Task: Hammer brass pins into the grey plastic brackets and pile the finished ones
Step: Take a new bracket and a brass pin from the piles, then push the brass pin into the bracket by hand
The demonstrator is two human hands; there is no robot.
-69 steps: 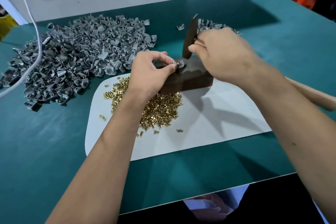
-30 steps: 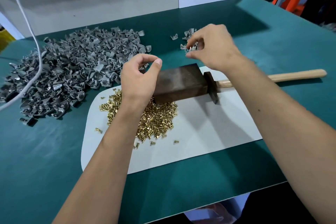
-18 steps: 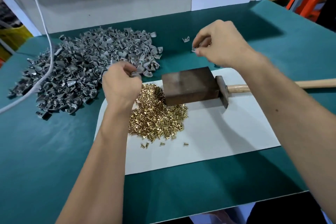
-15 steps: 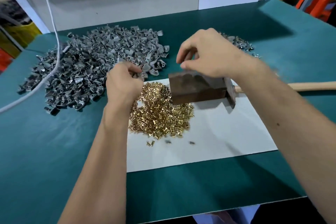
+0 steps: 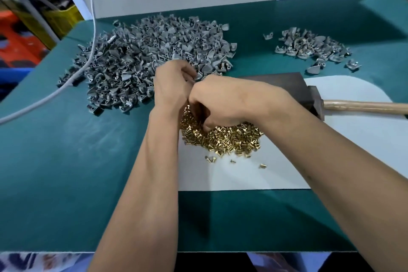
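Note:
My left hand (image 5: 174, 86) sits at the near edge of the big heap of grey plastic brackets (image 5: 150, 55), its fingers curled round one grey bracket (image 5: 197, 76). Touching it on the right, my right hand (image 5: 223, 99) reaches down into the heap of brass pins (image 5: 223, 139), thumb and fingertips pinching among them. The hammer (image 5: 316, 104) lies on its side behind my right wrist, its wooden handle (image 5: 364, 106) pointing right, held by nobody. A smaller pile of grey brackets (image 5: 309, 47) lies at the back right.
A dark block (image 5: 276, 81) stands on the white mat (image 5: 254, 174) next to the hammer head. A few loose pins lie near the heap. A white cable (image 5: 90, 28) crosses the bracket heap on the left. The green table top (image 5: 66, 161) ends close to me.
My right hand came from above the block down into the brass pins. My left hand stayed at the bracket heap's edge. The hammer has lain untouched since being set down.

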